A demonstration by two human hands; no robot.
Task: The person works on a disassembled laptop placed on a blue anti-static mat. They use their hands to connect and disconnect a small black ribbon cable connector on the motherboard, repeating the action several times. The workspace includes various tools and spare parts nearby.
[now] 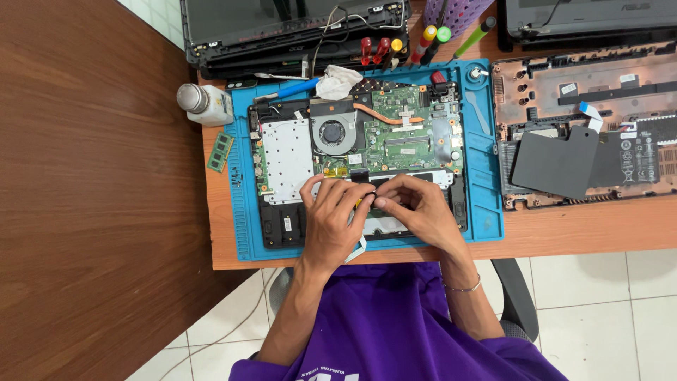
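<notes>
An opened laptop base (356,148) lies on a blue work mat (486,169), showing its green circuit board, a round fan (333,132) and a silver plate. My left hand (331,219) and my right hand (416,208) meet over the front middle of the laptop. The fingertips of both hands pinch a small dark part with a bit of yellow (368,199) just below the board. What the part is cannot be told.
A white bottle (204,102) and a green memory stick (220,152) lie left of the mat. Screwdrivers (423,42) and a white cloth (337,81) sit at the back. A laptop bottom cover (585,127) lies to the right, more laptops behind.
</notes>
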